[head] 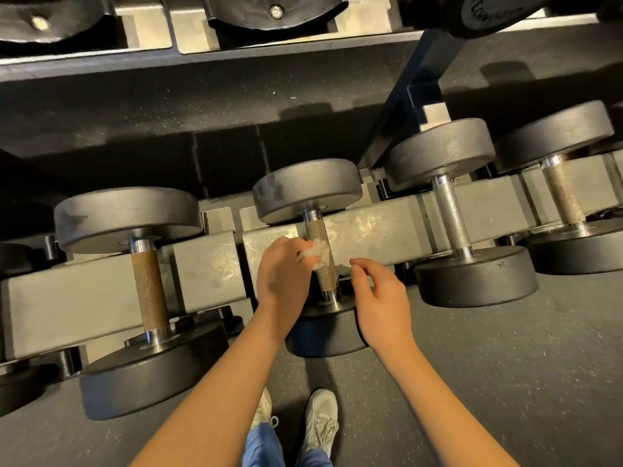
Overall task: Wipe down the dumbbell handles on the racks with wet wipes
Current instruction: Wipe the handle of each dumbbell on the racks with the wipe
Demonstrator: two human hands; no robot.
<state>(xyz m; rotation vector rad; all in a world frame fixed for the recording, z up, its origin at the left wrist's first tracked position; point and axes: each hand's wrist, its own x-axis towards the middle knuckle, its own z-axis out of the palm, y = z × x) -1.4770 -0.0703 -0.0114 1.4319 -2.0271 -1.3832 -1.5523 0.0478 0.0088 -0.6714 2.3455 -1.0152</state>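
1. Two hands are out in front of me. My left hand [283, 274] pinches a crumpled white wet wipe [315, 252] in its fingertips and presses it against the left side of the knurled handle [328, 278] of the middle dumbbell [306, 190], about halfway along the bar.
2. My right hand [381, 298] sits just right of that handle, near its lower end, with the fingers loosely curled and holding nothing. I cannot tell whether it touches the near weight head beneath it.
3. That handle runs away from me, slightly tilted, between a far head and a near head, and my wrists partly hide the near one. It crosses over the grey rack beam [371, 230].
4. Left of the handle, well apart, a larger dumbbell [128, 214] lies on the same beam, and its grip [150, 291] is rust-brown.
5. Right of the handle sits a silver-gripped dumbbell [441, 153], with a far-right dumbbell [553, 136] just beside it.
6. Beyond the handle and higher up, an upper shelf [202, 59] carries more dark weight heads.
7. On my side of the handle are the speckled dark floor [505, 365], my pale shoes [320, 419] and blue trouser legs [263, 446].
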